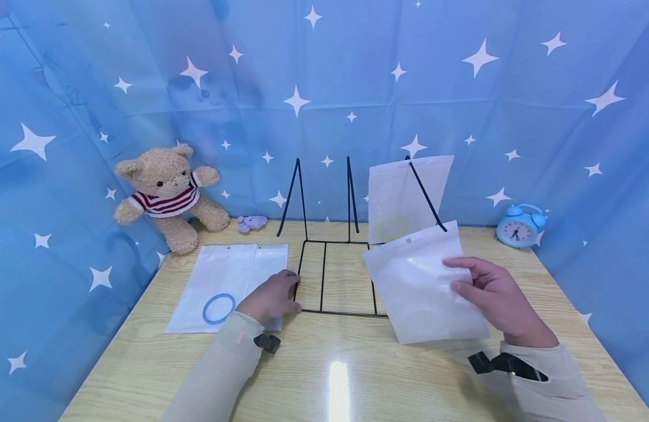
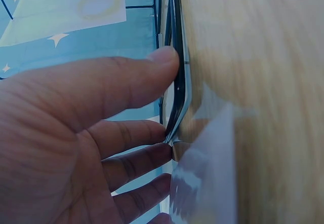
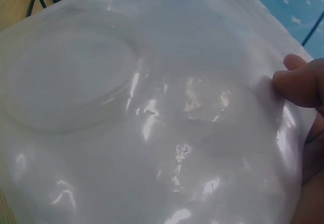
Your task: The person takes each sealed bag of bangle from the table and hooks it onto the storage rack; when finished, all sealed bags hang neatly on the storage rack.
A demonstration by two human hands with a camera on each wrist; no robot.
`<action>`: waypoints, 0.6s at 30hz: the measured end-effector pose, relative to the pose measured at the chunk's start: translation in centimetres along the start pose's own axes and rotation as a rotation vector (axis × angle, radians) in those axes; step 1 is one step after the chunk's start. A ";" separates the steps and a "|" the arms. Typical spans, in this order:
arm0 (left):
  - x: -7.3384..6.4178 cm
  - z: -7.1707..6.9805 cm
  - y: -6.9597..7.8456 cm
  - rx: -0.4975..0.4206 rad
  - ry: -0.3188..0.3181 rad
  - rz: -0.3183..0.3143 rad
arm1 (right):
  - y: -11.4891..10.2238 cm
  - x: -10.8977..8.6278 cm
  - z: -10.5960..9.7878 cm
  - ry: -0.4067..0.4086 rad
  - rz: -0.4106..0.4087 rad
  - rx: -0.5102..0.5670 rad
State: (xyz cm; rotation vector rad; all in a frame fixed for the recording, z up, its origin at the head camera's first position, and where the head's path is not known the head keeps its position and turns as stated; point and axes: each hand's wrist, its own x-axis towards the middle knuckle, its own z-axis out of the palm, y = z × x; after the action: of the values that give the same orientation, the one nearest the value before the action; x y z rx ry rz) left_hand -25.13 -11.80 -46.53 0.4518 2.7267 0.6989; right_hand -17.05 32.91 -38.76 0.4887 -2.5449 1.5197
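Bags are going into a black wire rack (image 1: 335,275) that stands in the middle of the wooden table (image 1: 356,375). One white bag with a pale green ring inside (image 1: 403,199) already leans in the rack, in its right-hand slot, against the back prong. The other slots of the rack have nothing in them.

The right hand (image 1: 495,296) holds a second white bag (image 1: 422,290) just to the right of the rack, over the rack's front right corner. The thumb is on top of the bag and the other fingers are under it, so the bag is pinched at its right edge. In the right wrist view a faint ring shape shows through the shiny bag. This bag is not in the rack yet.

The left hand (image 1: 272,296) rests at the front left corner of the rack. Its fingers (image 2: 126,138) are nearly straight and the thumb touches the black wire; it seems to steady the rack, not grab it.

Left of the rack two more bags lie flat on the table, one with a blue ring (image 1: 214,287) and another (image 1: 269,264) partly under it. So, as I judge it, one bag is done, one is on its way, and two are left.
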 end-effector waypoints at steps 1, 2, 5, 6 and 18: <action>0.0 0.0 0.0 0.000 -0.001 0.000 | 0.0 0.0 0.0 -0.001 -0.001 0.000; 0.0 0.0 0.0 -0.001 -0.001 -0.002 | -0.1 0.0 0.1 -0.003 -0.002 -0.001; 0.0 0.0 0.0 -0.002 0.001 0.001 | -0.2 0.0 0.2 -0.005 -0.010 -0.003; 0.0 0.0 0.0 -0.002 0.002 0.001 | -0.2 0.0 0.3 -0.005 -0.014 -0.005; -0.1 0.0 0.1 0.003 0.000 -0.001 | -0.7 -0.1 0.5 0.000 -0.023 -0.009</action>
State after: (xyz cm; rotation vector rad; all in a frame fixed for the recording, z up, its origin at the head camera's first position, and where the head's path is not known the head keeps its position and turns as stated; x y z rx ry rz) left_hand -25.02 -11.77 -46.43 0.4514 2.7284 0.6949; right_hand -16.72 32.20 -38.43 0.5143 -2.5361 1.5000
